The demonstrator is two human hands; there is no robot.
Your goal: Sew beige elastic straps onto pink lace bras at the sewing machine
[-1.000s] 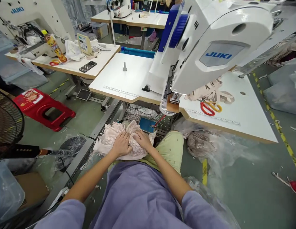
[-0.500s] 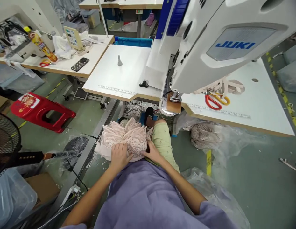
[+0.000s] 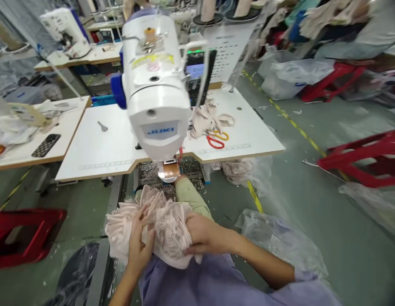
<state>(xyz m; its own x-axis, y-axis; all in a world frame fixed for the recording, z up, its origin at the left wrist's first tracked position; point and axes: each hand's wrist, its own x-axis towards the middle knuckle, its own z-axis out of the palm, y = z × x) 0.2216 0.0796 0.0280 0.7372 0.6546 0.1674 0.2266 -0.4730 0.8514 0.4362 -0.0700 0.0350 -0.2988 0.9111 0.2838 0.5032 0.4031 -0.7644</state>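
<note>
A bundle of pale pink lace pieces (image 3: 162,223) rests on my lap. My left hand (image 3: 137,245) presses against its left side with the fingers stretched upward. My right hand (image 3: 202,234) grips the bundle's right side, fingers curled into the lace. Just beyond my knee stands a white JUKI sewing machine (image 3: 156,97) on a white table (image 3: 98,148).
Red and yellow scissors (image 3: 216,139) and pink straps (image 3: 208,119) lie on the table right of the machine. Clear plastic bags (image 3: 274,238) lie on the floor at my right. Red stools (image 3: 363,159) stand right and left (image 3: 22,233). A phone (image 3: 46,144) lies on the neighbouring table.
The view has swung up and to the right, so the machine now sits farther off. Both hands have lifted and gathered the lace bundle, the right hand now gripping its side.
</note>
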